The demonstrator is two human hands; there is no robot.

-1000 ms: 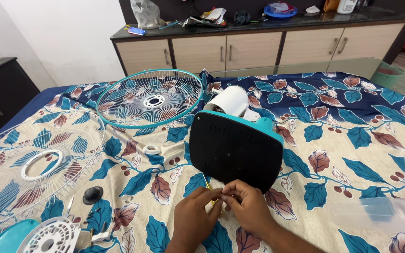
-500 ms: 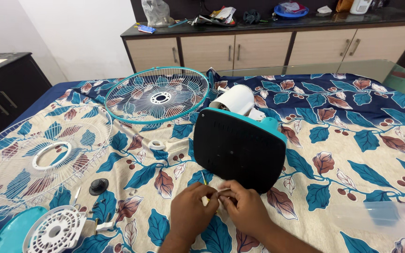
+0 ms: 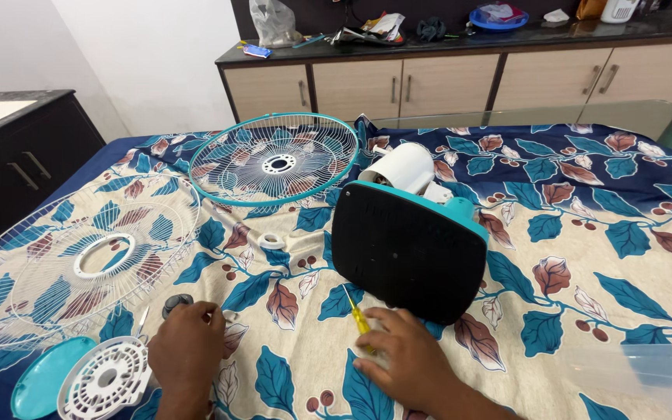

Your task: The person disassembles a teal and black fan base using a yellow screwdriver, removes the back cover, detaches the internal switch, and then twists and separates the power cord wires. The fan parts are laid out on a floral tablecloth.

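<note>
Left hand: the left hand lies knuckles-up on the bedsheet, fingers curled loosely, fingertips at a small dark knob; whether it grips the knob I cannot tell.
Right hand: the right hand is closed around a yellow screwdriver, whose tip points up toward the fan base.
Fan base: the black fan base is tipped up on the bed, just beyond the right hand, its white motor behind it.
Grilles: a teal grille lies flat further back; a white grille lies to the left, near the left hand.
Small parts: a white ring lies between the grilles; a white vented cover rests on a teal disc, just left of the left hand.
Counter: the counter behind the bed carries a blue bowl with something pale in it, and a clear bag.
</note>
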